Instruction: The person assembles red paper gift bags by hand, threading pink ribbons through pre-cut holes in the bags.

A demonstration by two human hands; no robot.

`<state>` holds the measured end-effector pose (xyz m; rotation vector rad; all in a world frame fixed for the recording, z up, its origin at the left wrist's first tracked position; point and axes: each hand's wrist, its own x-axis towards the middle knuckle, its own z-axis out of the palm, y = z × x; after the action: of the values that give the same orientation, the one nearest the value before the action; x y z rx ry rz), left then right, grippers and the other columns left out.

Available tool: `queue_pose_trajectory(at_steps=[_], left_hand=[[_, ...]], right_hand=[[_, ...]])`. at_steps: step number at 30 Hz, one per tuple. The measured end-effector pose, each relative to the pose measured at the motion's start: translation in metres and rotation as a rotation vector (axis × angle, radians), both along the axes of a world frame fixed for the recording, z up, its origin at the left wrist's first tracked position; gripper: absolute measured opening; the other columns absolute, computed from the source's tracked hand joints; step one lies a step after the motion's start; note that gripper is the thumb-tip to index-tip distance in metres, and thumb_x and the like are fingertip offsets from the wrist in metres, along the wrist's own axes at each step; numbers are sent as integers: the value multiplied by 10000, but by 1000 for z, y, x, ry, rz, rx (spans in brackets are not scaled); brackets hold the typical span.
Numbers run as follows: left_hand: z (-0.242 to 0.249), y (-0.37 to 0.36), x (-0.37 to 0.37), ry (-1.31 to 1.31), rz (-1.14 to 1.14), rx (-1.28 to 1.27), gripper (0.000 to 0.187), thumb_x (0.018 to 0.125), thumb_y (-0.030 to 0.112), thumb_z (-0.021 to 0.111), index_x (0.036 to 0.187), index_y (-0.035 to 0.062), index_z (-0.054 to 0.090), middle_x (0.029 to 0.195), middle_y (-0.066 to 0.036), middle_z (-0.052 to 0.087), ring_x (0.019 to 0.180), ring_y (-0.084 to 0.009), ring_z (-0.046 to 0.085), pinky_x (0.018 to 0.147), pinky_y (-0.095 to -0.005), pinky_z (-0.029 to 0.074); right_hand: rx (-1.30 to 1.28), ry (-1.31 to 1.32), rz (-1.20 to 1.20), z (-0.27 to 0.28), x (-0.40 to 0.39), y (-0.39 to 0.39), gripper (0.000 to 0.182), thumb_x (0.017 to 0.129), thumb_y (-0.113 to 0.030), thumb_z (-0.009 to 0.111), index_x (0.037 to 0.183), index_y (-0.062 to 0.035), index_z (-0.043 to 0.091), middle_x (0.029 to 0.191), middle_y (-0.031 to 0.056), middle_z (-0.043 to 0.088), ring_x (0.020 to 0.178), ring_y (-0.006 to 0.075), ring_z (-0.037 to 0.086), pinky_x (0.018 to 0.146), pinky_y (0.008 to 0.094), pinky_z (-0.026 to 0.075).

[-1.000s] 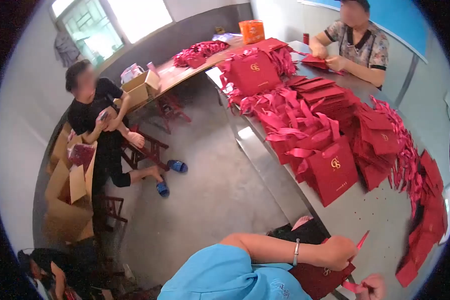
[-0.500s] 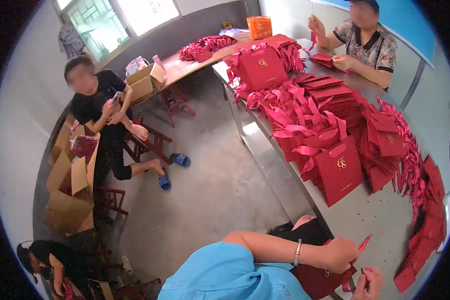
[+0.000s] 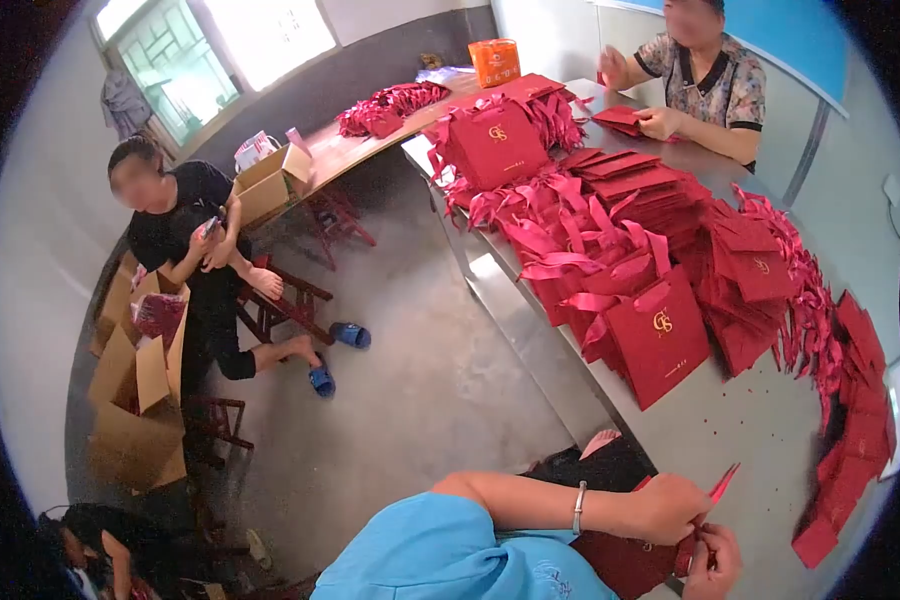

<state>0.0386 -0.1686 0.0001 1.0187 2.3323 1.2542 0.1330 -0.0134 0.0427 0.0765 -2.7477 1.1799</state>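
Note:
A dark red paper gift bag (image 3: 620, 562) with gold print lies below my hands, partly hidden by my forearm and blue shirt. My left hand (image 3: 673, 507), with a bracelet at the wrist, is closed on a red ribbon (image 3: 725, 484) whose pointed end sticks out past the fingers. Right against it, my right hand (image 3: 712, 562) pinches more of the red ribbon near the bag's edge. The fingertips meet, so the exact grip point is hidden.
Piles of red gift bags (image 3: 660, 335) with ribbon handles cover the metal table (image 3: 660, 430). More flat bags (image 3: 850, 440) line its right side. A co-worker (image 3: 710, 90) handles bags across the table. Another person sits left, near cardboard boxes (image 3: 135, 440) and stools.
My right hand has moved up to meet my left hand at the ribbon. The view has shifted slightly. The co-worker's raised hand has lowered a little.

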Motion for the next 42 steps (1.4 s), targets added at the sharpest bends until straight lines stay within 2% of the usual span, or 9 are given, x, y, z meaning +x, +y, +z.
queue_pose_trajectory(at_steps=[4, 13, 24, 28, 31, 32, 33, 38, 42], left_hand=[[-5, -2, 2, 3, 6, 47, 142, 707, 141, 625, 834, 79, 613, 703, -163, 608, 744, -381, 610, 638, -501, 466], [5, -28, -19, 480, -156, -29, 134, 621, 128, 678, 723, 62, 621, 631, -135, 609, 646, -335, 624, 586, -430, 465], [41, -40, -29, 340, -359, -415, 175, 649, 161, 658, 776, 41, 673, 681, -151, 636, 694, -345, 642, 616, -443, 493], [29, -49, -31, 167, -324, -240, 185, 734, 196, 642, 858, 60, 664, 727, -167, 646, 754, -360, 642, 669, -437, 505], [10, -55, -36, 68, -311, -119, 193, 779, 188, 609, 914, 60, 659, 787, -162, 658, 783, -358, 637, 697, -423, 504], [8, -58, -36, 37, -274, -92, 196, 795, 175, 599, 938, 51, 651, 822, -160, 665, 790, -358, 635, 704, -412, 503], [8, -60, -36, 34, -294, -90, 196, 795, 175, 599, 938, 51, 651, 822, -160, 665, 790, -358, 635, 704, -412, 503], [13, -70, -36, -160, -258, 11, 193, 826, 121, 583, 992, 36, 631, 862, -161, 668, 768, -345, 630, 700, -414, 489], [6, -69, -30, -225, -220, 69, 205, 788, 154, 603, 964, 66, 658, 859, -120, 683, 811, -305, 644, 699, -414, 481]], right_hand=[[-25, 9, -24, -2, 1, -1, 141, 861, -63, 612, 968, 2, 677, 1011, 132, 674, 895, 261, 641, 829, 339, 496], [25, 42, 21, -9, 4, 2, 168, 871, -81, 609, 996, 8, 676, 1032, 136, 670, 914, 263, 641, 819, 340, 505], [34, 70, 58, -2, 1, -6, 160, 862, -64, 612, 986, 16, 674, 1055, 148, 663, 953, 271, 631, 867, 340, 488], [49, 94, 4, 11, 2, -7, 160, 853, -58, 622, 985, 19, 669, 1033, 142, 674, 947, 274, 639, 849, 335, 495], [105, 265, 40, -2, -1, -7, 143, 866, -71, 627, 980, 2, 670, 928, 90, 683, 793, 209, 642, 712, 293, 519], [26, 240, -2, -10, -1, -9, 109, 792, -14, 622, 895, 9, 650, 908, 124, 674, 777, 224, 640, 688, 304, 512], [-55, 215, -41, -14, 2, -9, 97, 717, 43, 618, 809, 16, 630, 889, 157, 665, 760, 240, 639, 663, 315, 505], [-27, 200, -49, -8, 1, -9, 101, 723, 36, 626, 819, 14, 645, 926, 172, 678, 799, 261, 658, 686, 323, 516], [-117, 139, -50, -6, -2, -8, 98, 725, 35, 628, 820, 14, 643, 923, 157, 682, 745, 201, 639, 632, 281, 494]])
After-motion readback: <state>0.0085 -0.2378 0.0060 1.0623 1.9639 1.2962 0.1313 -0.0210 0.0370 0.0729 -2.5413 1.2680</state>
